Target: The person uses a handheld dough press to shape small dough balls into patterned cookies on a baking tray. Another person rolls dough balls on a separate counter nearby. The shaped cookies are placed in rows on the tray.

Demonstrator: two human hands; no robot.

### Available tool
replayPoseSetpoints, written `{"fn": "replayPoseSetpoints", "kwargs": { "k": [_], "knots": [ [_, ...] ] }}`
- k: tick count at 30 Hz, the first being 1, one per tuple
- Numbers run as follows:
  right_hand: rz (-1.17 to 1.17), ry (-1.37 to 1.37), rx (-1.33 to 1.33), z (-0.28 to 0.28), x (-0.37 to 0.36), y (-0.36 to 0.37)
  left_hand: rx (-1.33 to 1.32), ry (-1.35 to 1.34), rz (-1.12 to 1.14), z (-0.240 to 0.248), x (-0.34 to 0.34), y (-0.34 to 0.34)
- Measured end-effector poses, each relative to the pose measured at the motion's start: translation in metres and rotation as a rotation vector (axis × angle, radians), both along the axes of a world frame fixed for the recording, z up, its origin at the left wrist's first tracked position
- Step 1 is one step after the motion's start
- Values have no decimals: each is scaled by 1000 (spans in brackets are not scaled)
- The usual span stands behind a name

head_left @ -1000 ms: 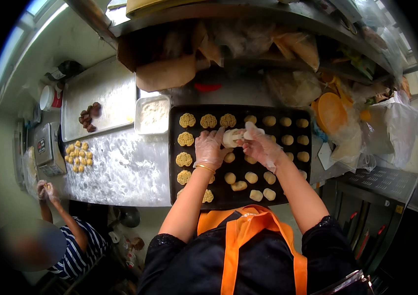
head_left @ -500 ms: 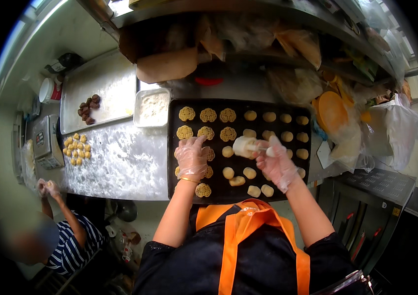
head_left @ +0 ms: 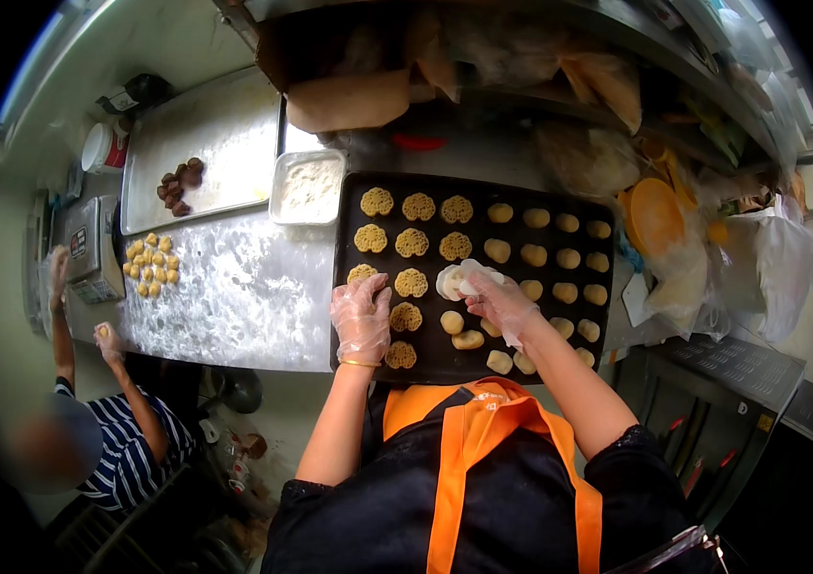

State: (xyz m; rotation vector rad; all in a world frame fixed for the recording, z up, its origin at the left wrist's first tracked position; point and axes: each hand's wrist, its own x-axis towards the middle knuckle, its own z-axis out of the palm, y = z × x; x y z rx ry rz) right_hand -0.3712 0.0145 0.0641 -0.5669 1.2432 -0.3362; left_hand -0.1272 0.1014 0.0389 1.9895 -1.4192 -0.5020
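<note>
In my gloved right hand (head_left: pixel 499 308) I hold a white pastry mould (head_left: pixel 464 278) with a scalloped edge, over the middle of a black baking tray (head_left: pixel 473 368). My gloved left hand (head_left: pixel 360 318) is at the tray's left side, thumb and fingers apart, with its fingertips touching or just beside a patterned pressed pastry (head_left: pixel 361 274). Its palm hides whatever lies beneath. More pressed pastries (head_left: pixel 412 243) fill the left columns. Smooth pale dough pieces (head_left: pixel 534 255) sit in rows on the right, with several placed less evenly near the front, such as one dough piece (head_left: pixel 467 340).
A tub of flour (head_left: pixel 308 187) stands behind the tray's left corner. On the floured table lie yellow dough balls (head_left: pixel 150 265); a metal tray (head_left: pixel 224 143) holds brown filling balls (head_left: pixel 179 187). A scale (head_left: pixel 92 251) stands near a co-worker (head_left: pixel 133 440), who holds a small ball. Bags hang right.
My right hand has moved left with the mould, now turned scalloped face up. My left hand has shifted toward the tray's left edge. The co-worker's hands have separated, one reaching toward the scale.
</note>
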Motion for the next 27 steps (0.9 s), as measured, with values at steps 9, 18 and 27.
{"fn": "replayPoseSetpoints", "kwargs": {
  "k": [9,18,27],
  "knots": [
    [37,82,-84,-15,23,7,-35,2,-11,-14,-4,4],
    [204,232,-87,0,19,-1,138,-77,-425,-15,-60,-43],
    [1263,930,-892,62,84,-53,309,-158,-445,-2,-58,-53]
  ]
}}
